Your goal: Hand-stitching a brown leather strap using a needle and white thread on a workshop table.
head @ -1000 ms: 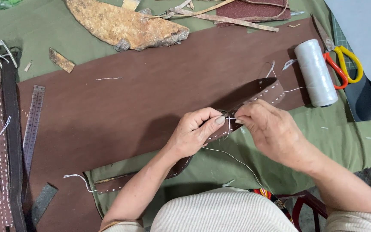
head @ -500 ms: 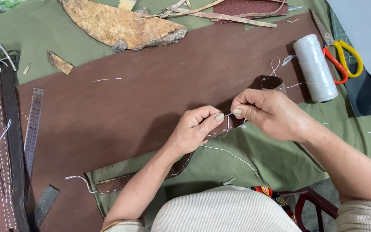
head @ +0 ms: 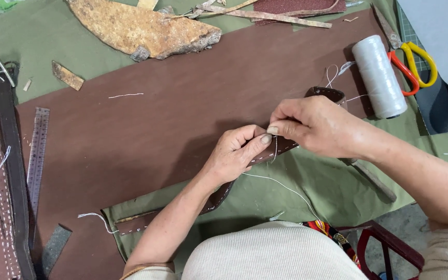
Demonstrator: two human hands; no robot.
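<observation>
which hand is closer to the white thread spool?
Right. The right hand sits just left of and below the spool, apart from it. The left hand is farther left, pinching the leather strap beside the right fingertips.

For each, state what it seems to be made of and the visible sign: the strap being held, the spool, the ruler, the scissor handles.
Strap: probably leather, matte brown, with pale edge stitching, held by left hand and right hand.
Spool: white thread, perhaps waxed; wound strands, faint sheen.
Ruler: likely steel; grey, thin, graduated.
Scissor handles: apparently plastic; glossy yellow and red.
</observation>
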